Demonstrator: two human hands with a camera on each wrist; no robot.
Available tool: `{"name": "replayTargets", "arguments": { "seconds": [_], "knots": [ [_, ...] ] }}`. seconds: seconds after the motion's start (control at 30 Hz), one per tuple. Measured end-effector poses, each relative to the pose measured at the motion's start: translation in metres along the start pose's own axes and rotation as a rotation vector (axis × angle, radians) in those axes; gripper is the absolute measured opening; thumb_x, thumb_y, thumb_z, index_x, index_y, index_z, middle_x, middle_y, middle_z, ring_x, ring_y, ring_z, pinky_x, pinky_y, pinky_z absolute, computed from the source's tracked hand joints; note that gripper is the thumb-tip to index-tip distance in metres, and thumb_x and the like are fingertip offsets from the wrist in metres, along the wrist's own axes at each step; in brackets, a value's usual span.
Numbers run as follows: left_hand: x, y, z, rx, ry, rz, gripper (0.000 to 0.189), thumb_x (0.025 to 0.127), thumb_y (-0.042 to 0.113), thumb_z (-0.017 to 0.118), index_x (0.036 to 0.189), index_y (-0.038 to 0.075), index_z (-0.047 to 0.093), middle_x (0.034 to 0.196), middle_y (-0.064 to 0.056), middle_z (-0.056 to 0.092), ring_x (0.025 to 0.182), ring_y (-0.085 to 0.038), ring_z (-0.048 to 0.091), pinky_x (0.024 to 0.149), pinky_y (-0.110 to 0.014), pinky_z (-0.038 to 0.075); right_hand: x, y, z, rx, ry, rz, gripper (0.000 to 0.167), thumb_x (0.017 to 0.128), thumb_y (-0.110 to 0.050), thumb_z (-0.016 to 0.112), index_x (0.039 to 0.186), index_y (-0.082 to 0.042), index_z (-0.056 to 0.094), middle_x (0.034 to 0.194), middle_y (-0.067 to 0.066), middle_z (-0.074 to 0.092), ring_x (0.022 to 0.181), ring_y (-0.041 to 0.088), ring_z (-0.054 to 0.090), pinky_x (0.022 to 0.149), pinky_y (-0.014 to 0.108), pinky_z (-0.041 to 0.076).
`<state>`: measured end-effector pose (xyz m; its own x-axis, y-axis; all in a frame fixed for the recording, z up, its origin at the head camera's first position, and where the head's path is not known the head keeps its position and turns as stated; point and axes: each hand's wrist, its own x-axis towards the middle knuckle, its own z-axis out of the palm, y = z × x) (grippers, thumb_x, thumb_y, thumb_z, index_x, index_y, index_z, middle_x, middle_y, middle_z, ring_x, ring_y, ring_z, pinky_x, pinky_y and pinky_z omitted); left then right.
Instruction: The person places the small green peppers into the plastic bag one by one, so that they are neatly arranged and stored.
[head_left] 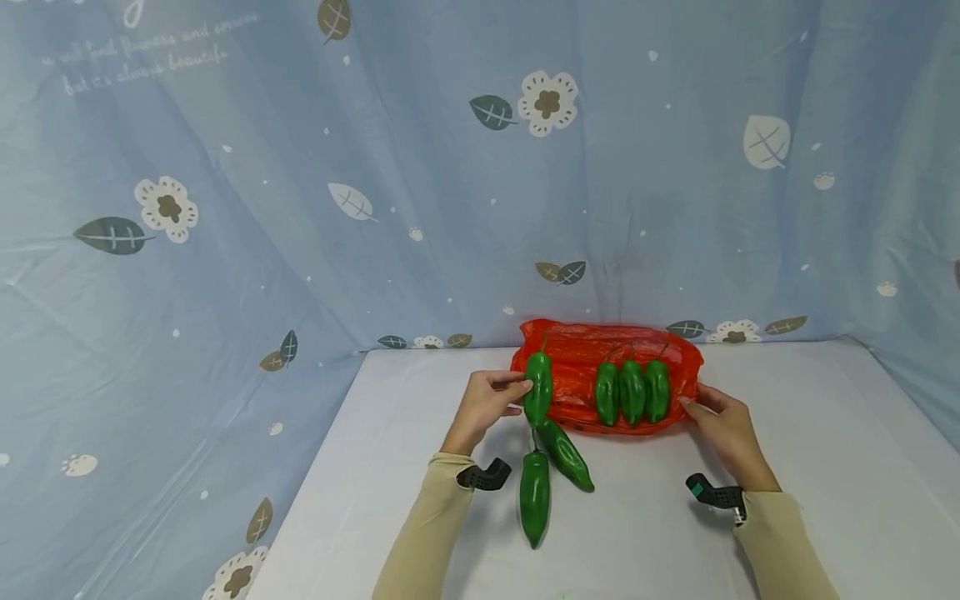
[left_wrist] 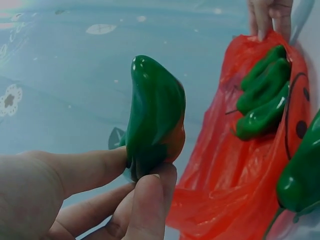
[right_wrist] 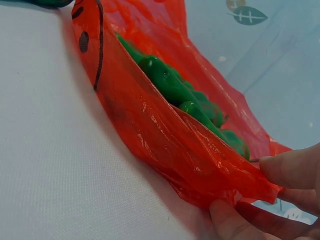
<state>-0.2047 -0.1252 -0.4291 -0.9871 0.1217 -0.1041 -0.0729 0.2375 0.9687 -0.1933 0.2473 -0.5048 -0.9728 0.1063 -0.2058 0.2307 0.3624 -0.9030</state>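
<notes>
My left hand (head_left: 487, 404) pinches a green pepper (head_left: 538, 388) between thumb and fingers, at the left end of a red plastic bag (head_left: 573, 383). In the left wrist view this pepper (left_wrist: 156, 110) stands upright above the fingertips. Three green peppers (head_left: 632, 392) lie side by side on the red film at the bag's right half. My right hand (head_left: 726, 425) grips the bag's right edge, and the right wrist view has the film (right_wrist: 200, 175) bunched between thumb and fingers. Dark printed marks show on the bag's front.
Two more green peppers lie on the white table (head_left: 637, 517) in front of the bag: one slanted pepper (head_left: 566, 457) and one nearly upright in view, a longer pepper (head_left: 535, 500). A blue patterned curtain (head_left: 450, 208) hangs right behind the bag. Each wrist carries a black camera mount (head_left: 486, 475).
</notes>
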Motion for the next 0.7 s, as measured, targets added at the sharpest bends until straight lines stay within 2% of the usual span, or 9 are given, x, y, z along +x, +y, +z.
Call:
{"name": "replayTargets", "arguments": {
  "seconds": [0.17, 0.27, 0.43, 0.5, 0.57, 0.7],
  "knots": [
    [0.006, 0.002, 0.003, -0.003, 0.01, -0.01, 0.032, 0.096, 0.021, 0.075, 0.122, 0.003, 0.075, 0.105, -0.013, 0.076, 0.074, -0.011, 0.072, 0.071, -0.029, 0.065, 0.0, 0.0, 0.0, -0.011, -0.002, 0.001, 0.064, 0.109, -0.03, 0.048, 0.159, 0.005, 0.029, 0.162, 0.033, 0.032, 0.15, 0.049, 0.033, 0.08, 0.008, 0.055],
    [0.01, 0.003, 0.005, -0.012, 0.013, -0.019, 0.033, 0.095, 0.022, 0.076, 0.123, 0.004, 0.075, 0.109, -0.014, 0.075, 0.076, -0.011, 0.073, 0.073, -0.03, 0.065, 0.0, 0.0, 0.0, -0.013, 0.0, -0.003, 0.064, 0.11, -0.03, 0.048, 0.159, 0.006, 0.03, 0.162, 0.034, 0.033, 0.15, 0.049, 0.033, 0.075, 0.004, 0.052],
    [0.017, 0.002, 0.01, -0.023, 0.018, -0.019, 0.033, 0.094, 0.023, 0.077, 0.122, 0.004, 0.076, 0.112, -0.013, 0.076, 0.082, -0.025, 0.077, 0.083, -0.044, 0.065, 0.001, 0.0, -0.001, -0.019, -0.001, -0.003, 0.065, 0.11, -0.032, 0.048, 0.159, 0.006, 0.03, 0.162, 0.034, 0.033, 0.15, 0.05, 0.032, 0.073, 0.002, 0.05],
    [0.02, 0.002, 0.011, -0.012, 0.02, -0.008, 0.033, 0.095, 0.024, 0.077, 0.121, 0.005, 0.076, 0.11, -0.013, 0.076, 0.083, -0.026, 0.077, 0.085, -0.048, 0.064, 0.001, 0.0, -0.002, -0.015, -0.003, -0.005, 0.065, 0.109, -0.033, 0.048, 0.159, 0.006, 0.03, 0.162, 0.034, 0.033, 0.15, 0.049, 0.033, 0.073, 0.002, 0.049],
    [0.022, 0.002, 0.013, 0.006, 0.024, 0.003, 0.032, 0.095, 0.025, 0.077, 0.119, 0.005, 0.077, 0.108, -0.013, 0.077, 0.079, -0.024, 0.076, 0.084, -0.047, 0.064, 0.001, 0.001, -0.001, -0.013, -0.003, -0.007, 0.065, 0.109, -0.032, 0.049, 0.159, 0.006, 0.03, 0.162, 0.034, 0.033, 0.15, 0.049, 0.033, 0.071, 0.0, 0.047],
    [0.027, 0.001, 0.017, 0.024, 0.032, 0.011, 0.03, 0.094, 0.025, 0.077, 0.117, 0.005, 0.078, 0.105, -0.013, 0.078, 0.071, -0.011, 0.071, 0.079, -0.041, 0.065, 0.001, 0.001, -0.001, -0.017, 0.003, -0.013, 0.064, 0.109, -0.032, 0.049, 0.158, 0.006, 0.032, 0.161, 0.034, 0.034, 0.15, 0.049, 0.032, 0.071, -0.001, 0.045]
  ]
}}
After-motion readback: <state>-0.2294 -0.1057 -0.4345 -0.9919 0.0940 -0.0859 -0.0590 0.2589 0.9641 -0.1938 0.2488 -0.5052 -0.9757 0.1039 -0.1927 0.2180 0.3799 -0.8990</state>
